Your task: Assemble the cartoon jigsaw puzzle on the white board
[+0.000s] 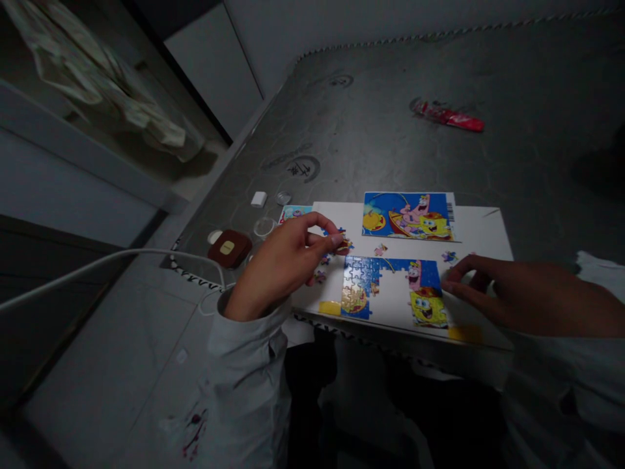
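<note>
- A puzzle piece is pinched in the left hand, just far-left of the half-built jigsaw.
- The jigsaw's right edge is steadied by the open, empty right hand.
- Tabs are probably best aligned before pressing.

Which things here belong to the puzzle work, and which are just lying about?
In use: left hand, held puzzle piece, right hand, half-built puzzle, reference picture, loose pieces, white board.
Lying about: red packet, brown case, white block, white cable.
</note>
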The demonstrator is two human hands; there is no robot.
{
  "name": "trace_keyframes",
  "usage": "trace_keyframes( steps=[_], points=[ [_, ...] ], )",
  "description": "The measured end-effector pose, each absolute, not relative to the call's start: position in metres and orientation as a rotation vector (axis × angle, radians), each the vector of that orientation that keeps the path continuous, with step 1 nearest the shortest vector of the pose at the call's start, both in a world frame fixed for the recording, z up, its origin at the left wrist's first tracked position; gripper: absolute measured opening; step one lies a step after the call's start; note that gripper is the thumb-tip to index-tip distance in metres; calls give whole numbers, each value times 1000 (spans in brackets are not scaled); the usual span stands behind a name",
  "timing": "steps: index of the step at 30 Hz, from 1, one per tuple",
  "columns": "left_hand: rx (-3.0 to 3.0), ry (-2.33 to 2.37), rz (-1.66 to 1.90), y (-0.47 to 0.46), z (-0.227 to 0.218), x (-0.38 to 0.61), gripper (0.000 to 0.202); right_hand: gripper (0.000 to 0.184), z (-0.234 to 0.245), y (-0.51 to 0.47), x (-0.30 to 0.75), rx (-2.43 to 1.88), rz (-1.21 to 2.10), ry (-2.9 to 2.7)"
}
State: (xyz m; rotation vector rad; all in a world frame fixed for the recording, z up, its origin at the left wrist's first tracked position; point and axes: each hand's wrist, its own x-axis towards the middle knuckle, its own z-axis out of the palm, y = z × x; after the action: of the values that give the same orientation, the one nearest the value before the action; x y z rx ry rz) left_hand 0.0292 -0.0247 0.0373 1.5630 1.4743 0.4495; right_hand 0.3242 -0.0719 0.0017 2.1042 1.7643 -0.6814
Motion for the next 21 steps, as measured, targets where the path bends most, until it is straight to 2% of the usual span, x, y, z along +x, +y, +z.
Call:
trace_keyframes(
  steps=[5,12,17,21],
  points=[
    [1593,1460,380,-24,38,27,19,26,6,-71,322,2089,-709,1782],
    [1897,1201,193,-32,22,61,7,20,4,-75,300,1914,-746,1849],
    [2017,1103,-26,-46,5,95,24,14,6,-72,282,1812,-816,1700],
    [2066,1121,-113,-49,-7,104,24,19,5,-68,279,1809,-807,1686]
  ],
)
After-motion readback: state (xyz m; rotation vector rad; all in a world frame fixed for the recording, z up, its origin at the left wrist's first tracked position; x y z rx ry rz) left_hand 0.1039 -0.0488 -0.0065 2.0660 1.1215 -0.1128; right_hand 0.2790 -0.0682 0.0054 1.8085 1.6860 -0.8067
